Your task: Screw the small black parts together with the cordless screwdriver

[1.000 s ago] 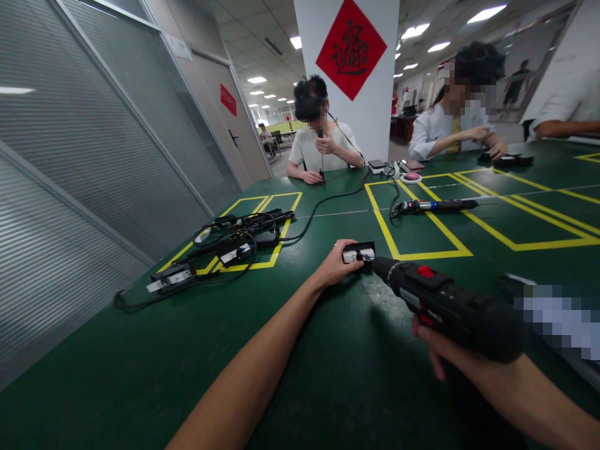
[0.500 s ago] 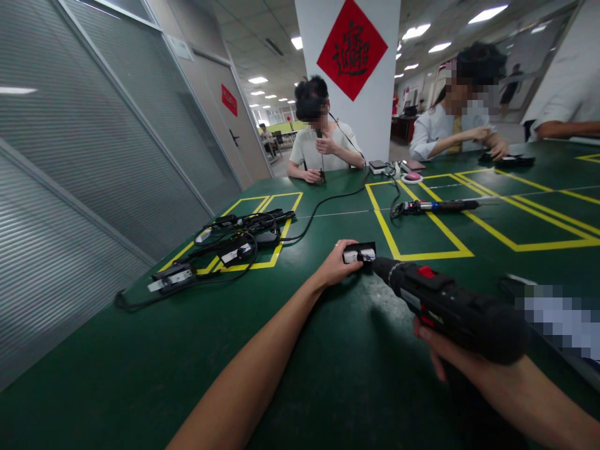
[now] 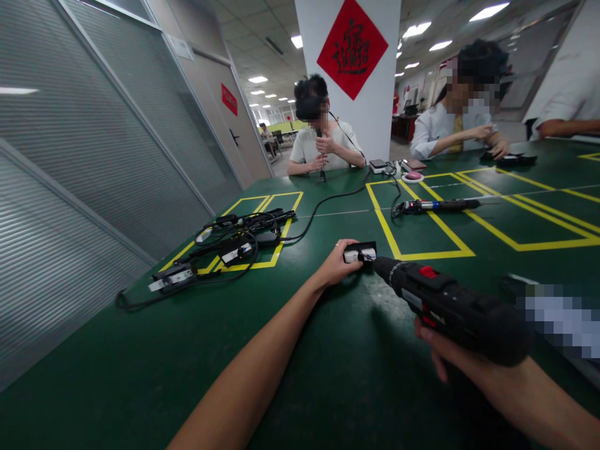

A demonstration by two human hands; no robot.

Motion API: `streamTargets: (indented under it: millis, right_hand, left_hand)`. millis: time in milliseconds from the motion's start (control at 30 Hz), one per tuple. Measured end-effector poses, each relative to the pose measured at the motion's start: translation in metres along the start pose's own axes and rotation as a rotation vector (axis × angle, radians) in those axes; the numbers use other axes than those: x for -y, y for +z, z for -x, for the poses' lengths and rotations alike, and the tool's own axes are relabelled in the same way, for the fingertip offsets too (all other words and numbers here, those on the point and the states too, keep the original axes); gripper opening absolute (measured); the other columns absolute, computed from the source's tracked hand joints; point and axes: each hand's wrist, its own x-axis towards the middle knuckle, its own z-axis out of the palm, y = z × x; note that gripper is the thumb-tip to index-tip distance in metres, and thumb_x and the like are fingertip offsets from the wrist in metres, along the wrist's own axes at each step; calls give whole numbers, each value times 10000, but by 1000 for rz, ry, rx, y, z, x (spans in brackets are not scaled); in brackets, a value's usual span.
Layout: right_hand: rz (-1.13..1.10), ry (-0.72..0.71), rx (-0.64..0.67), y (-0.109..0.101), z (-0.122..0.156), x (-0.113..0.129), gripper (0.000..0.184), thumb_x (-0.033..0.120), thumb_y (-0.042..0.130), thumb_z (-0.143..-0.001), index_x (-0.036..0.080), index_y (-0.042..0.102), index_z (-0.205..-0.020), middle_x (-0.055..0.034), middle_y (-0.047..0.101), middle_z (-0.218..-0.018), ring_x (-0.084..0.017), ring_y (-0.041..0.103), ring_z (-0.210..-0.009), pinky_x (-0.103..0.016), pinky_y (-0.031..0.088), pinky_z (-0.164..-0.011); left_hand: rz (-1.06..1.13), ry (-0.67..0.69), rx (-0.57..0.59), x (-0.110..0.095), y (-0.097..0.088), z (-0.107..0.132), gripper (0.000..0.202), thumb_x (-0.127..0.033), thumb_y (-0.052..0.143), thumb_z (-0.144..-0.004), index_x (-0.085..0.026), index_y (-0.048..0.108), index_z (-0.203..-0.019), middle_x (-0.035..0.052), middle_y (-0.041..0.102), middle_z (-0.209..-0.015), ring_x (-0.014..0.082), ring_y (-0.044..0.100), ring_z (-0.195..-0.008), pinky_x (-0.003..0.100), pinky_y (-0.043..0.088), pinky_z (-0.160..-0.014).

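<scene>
My left hand [image 3: 338, 264] is closed around the left end of a small black case with a white inside [image 3: 368, 255], steadying it on the green table. In my right hand [image 3: 450, 350] is a black cordless drill [image 3: 450, 300] with red switches, its chuck pointing left at the case. The drill's nose meets the right end of the case; I cannot make out the bit tip or any screw there. Most of my right hand's grip is hidden below the drill body.
Black devices with cables [image 3: 239, 240] lie inside yellow tape at the left. A soldering iron-like tool [image 3: 435, 205] rests beyond the drill. A partly blurred flat object [image 3: 557, 319] is at the right. Across the green table [image 3: 187, 375] sit co-workers [image 3: 323, 140].
The drill has shifted very slightly right, still against the case. My left hand stays in place. The co-worker opposite has moved a hand up along a thin dark tool.
</scene>
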Motion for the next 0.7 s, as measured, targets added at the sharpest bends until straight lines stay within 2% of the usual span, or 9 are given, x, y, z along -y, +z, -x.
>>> streamTargets:
  millis: [200,367,500,633,700]
  right_hand:
    - [-134,-20,-36,-2,2,7,223,428,553,-842,246,681,-848,26,621,-532,-191,652,-531,-310,529,-525]
    - [-43,-4,-21,1,2,0,275,467,511,-867,252,680,-837,12,640,-549,-184,647,-530,-299,522,-531]
    - [68,70,-22,3,1,-2,376,512,479,-872,238,641,-672,-3,630,-547,-177,618,-547,-286,485,-511]
    - [29,87,-15,3,0,1,355,508,486,-867,227,625,-701,9,607,-531,-164,583,-519,-290,477,-529]
    - [16,96,-12,2,-1,2,393,537,484,-856,227,609,-649,6,603,-544,-161,573,-524,-289,465,-527]
  left_hand:
    - [19,-18,-1,-2,0,0,516,-229,667,-712,-174,518,-1203,81,529,-1162,199,556,-1006,336,469,-896]
    - [-1,2,-5,1,1,0,510,-224,662,-715,-173,521,-1202,81,530,-1160,203,550,-1016,341,461,-907]
    - [-17,5,-7,0,0,0,521,-224,675,-699,-165,525,-1195,83,524,-1156,202,545,-1010,336,459,-901]
    - [-1,-1,0,-2,1,0,514,-225,661,-712,-165,517,-1201,81,521,-1148,191,550,-980,325,467,-870]
    - [3,-1,2,-2,1,0,512,-226,662,-712,-166,517,-1199,81,520,-1150,194,550,-985,329,466,-875]
